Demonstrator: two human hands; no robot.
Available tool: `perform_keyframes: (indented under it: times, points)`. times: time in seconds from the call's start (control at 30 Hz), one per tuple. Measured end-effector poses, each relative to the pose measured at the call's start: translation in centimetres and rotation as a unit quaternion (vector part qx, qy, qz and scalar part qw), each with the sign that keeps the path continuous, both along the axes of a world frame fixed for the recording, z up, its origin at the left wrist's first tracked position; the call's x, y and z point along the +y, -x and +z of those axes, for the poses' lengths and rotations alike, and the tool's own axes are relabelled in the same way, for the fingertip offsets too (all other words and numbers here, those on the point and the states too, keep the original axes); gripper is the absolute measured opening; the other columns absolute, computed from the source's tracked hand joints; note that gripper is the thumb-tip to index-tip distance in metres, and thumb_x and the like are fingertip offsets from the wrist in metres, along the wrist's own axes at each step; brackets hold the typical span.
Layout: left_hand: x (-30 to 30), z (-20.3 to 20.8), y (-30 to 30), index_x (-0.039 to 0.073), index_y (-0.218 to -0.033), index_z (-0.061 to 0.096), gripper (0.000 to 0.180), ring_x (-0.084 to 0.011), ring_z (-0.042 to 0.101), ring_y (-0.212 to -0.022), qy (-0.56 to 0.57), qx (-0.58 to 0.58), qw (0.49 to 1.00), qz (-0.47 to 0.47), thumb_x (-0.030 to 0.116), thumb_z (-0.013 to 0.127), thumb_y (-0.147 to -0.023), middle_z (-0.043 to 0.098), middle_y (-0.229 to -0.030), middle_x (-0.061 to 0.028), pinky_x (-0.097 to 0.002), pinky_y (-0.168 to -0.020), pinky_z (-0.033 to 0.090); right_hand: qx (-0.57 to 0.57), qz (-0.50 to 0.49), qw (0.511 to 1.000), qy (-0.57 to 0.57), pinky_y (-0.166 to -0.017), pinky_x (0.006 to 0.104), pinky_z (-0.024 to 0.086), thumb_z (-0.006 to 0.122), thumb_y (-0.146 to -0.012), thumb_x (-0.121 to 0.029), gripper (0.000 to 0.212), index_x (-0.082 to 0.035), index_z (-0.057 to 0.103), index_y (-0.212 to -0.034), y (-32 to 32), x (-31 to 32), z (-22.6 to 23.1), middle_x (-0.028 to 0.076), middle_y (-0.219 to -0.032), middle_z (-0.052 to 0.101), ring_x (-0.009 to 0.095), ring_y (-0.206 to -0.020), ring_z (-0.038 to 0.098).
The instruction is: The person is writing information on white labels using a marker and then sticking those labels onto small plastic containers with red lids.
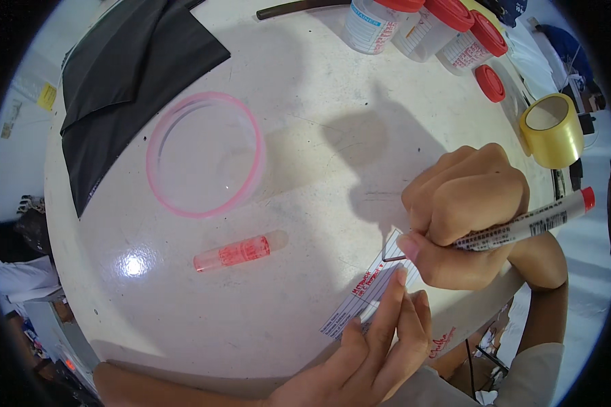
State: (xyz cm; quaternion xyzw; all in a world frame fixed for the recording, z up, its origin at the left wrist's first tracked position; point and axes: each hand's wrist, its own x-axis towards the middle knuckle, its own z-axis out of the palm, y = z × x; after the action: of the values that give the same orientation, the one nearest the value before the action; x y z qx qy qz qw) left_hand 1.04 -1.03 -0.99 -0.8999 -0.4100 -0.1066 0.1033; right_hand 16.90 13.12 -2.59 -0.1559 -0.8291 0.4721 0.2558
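Note:
A white marker [531, 224] with a red end is gripped in my right hand [465, 203], its fingers curled tightly round the barrel. Its writing end points down at a small white printed paper label [370, 288] with ruled lines and red handwriting; my fingers partly hide the tip. My left hand [366, 356] lies with fingers stretched out, the fingertips resting on the label's near side. To the left of the label lies a clear tube [241, 252] with red marks on it. Beyond the tube stands a round clear container [204, 156] with a pink rim.
Three clear jars [373, 26] with red lids stand at the far right, near a loose red cap [489, 83]. A roll of yellowish tape [563, 139] sits at the right edge. Black folded cloth or plastic [108, 88] covers the table's far left.

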Motion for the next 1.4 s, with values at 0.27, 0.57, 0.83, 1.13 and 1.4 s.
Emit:
perform_keyframes:
  times: [0.27, 0.57, 0.83, 1.13, 1.4]
  points:
    - [-0.4, -2.2, 0.4, 0.004, -0.114, 0.062, 0.031, -0.0177, 0.063, -0.112, -0.013, 0.006, 0.998, -0.063, 0.013, 0.055, -0.085, 0.059, -0.104, -0.0017, -0.0230, -0.063, 0.031, -0.001, 0.006, 1.000, 0.006, -0.033, 0.0303, 0.023, 0.060, -0.063, 0.016, 0.035, -0.007, 0.034, -0.054, 0.3, 0.0, 0.3, 0.006, -0.044, 0.046, 0.019, -0.033, 0.039]
    - [-0.3, -0.6, 0.0, 0.005, -0.111, 0.060, 0.028, -0.0242, 0.059, -0.117, 0.011, 0.016, 1.000, -0.006, 0.020, 0.045, -0.092, 0.061, -0.108, -0.0083, -0.0247, -0.072, 0.042, -0.006, 0.009, 1.000, -0.026, -0.033, 0.0304, 0.025, 0.060, -0.064, 0.014, 0.032, -0.007, 0.036, -0.059, -0.2, 0.3, -0.2, 0.007, -0.046, 0.047, 0.020, -0.033, 0.039]
    - [-0.3, -0.5, 0.1, 0.004, -0.113, 0.059, 0.029, -0.0254, 0.059, -0.119, 0.003, 0.026, 1.000, -0.010, 0.019, 0.044, -0.093, 0.059, -0.110, -0.0088, -0.0256, -0.073, 0.043, -0.017, 0.010, 0.999, -0.025, -0.033, 0.0304, 0.024, 0.059, -0.062, 0.015, 0.033, -0.007, 0.034, -0.058, -0.2, 0.2, 0.1, 0.006, -0.046, 0.047, 0.020, -0.033, 0.038]
    - [-0.2, -0.7, 0.2, 0.004, -0.112, 0.060, 0.028, -0.0253, 0.060, -0.117, -0.004, 0.023, 1.000, -0.017, 0.018, 0.045, -0.093, 0.060, -0.108, -0.0087, -0.0254, -0.073, 0.044, 0.003, -0.006, 0.999, -0.033, -0.033, 0.0296, 0.025, 0.058, -0.062, 0.015, 0.033, -0.007, 0.035, -0.058, -0.4, 0.5, 0.0, 0.007, -0.046, 0.047, 0.020, -0.033, 0.040]
    - [-0.2, -1.0, 0.0, 0.004, -0.111, 0.060, 0.027, -0.0244, 0.061, -0.116, 0.034, -0.001, 0.999, -0.026, 0.017, 0.046, -0.093, 0.061, -0.108, -0.0083, -0.0254, -0.072, 0.044, -0.026, 0.007, 0.999, -0.019, -0.033, 0.0296, 0.027, 0.060, -0.063, 0.015, 0.033, -0.007, 0.036, -0.057, -0.5, 0.5, 0.3, 0.006, -0.047, 0.048, 0.020, -0.033, 0.041]
